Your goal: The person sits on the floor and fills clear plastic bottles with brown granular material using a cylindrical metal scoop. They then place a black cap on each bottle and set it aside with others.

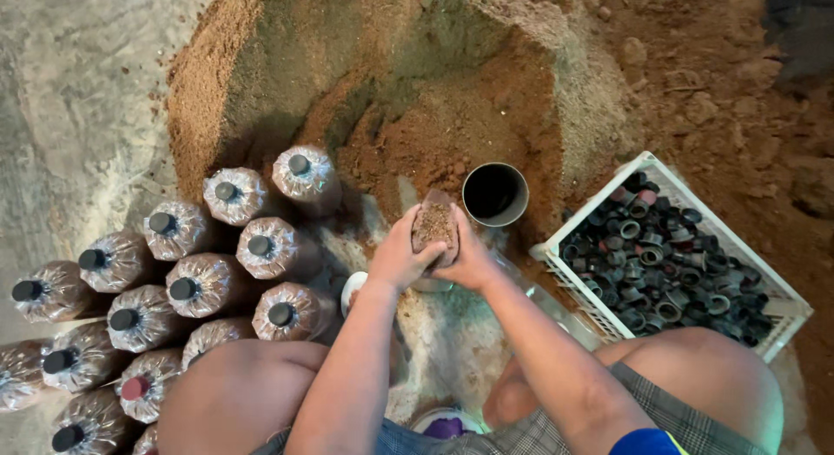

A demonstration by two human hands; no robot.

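Both hands are closed around one clear plastic bag [434, 227] packed with brown sawdust-like mix: the left hand [398, 257] wraps its near side with the thumb over the front, and the right hand [471, 259] presses against its other side. The bag stands upright in the middle of the floor, open at the top, its fill showing level with the mouth. Its base is hidden by the hands.

Just beyond the bag a short dark tube [495, 194] stands on end in the loose mix, its mouth dark and its inside not readable. Behind that rises a pile of brown sawdust [452, 107], reaching toward the far edge of the floor.

To the right sits a white slatted plastic crate [786, 305], tilted, holding a heap of dark plastic neck rings [665, 268], a few of them reddish.

To the left, toward the near left corner of the floor, filled bags [213, 285] stand packed close in rows, each tied at a neck with a dark cap; one cap is red. The rows are cut off by the left and lower edges. A white rim [352, 285] shows under the left wrist, mostly hidden, and what it belongs to cannot be told.
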